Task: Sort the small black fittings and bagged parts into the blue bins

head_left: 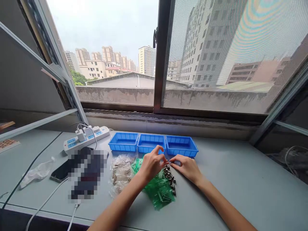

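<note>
My left hand is above the green plastic bags, its thumb and a finger pinched together near the dark metal fasteners. My right hand rests low on the table, with thumb and forefinger closed towards the left fingertips. Whatever lies between the fingertips is too small to make out. Below the hands is a loose pile of small dark metal fasteners, running along the right edge of the green bags. Left of these lie clear plastic bags holding small metal pins or screws.
Three blue trays stand in a row behind the hands: a left tray, a middle tray and a right tray. On the left are a white power strip, phones with cables, and a crumpled clear wrapper. A window frame rises behind.
</note>
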Tool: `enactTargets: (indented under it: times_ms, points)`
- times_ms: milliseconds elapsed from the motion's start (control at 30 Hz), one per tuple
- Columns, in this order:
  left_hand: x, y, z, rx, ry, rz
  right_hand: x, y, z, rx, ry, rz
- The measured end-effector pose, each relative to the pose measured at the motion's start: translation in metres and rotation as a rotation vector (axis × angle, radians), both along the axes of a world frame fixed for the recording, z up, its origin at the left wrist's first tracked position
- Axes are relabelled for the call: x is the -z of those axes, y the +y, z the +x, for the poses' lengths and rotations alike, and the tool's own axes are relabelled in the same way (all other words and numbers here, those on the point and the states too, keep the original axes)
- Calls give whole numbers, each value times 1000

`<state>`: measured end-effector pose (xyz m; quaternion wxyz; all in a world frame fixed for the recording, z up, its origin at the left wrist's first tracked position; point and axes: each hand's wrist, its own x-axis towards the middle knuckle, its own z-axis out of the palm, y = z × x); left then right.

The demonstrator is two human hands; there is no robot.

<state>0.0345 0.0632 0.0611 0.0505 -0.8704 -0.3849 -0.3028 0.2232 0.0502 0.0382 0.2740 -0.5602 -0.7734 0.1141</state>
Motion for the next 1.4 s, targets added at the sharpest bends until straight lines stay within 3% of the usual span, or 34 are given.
enactTargets:
  times_ms: [133, 267, 433, 600, 1133, 1400]
  points:
    - [-1, -1, 0, 30, 2, -19, -3, 0, 3, 14, 71, 23]
    - [-2, -2, 1, 18, 24, 1, -8, 1, 4, 103, 309, 52]
    - [-4, -4, 3, -8, 30, 11, -14, -2, -6, 55, 699, -163]
    - [-3, -3, 3, 1, 23, 32, -20, -12, -16, 16, 886, -277]
    - [1, 0, 3, 31, -12, 58, -10, -1, -8, -35, 934, -428]
    - [1, 0, 1, -3, 41, 21, -12, -6, -13, -18, 938, -362]
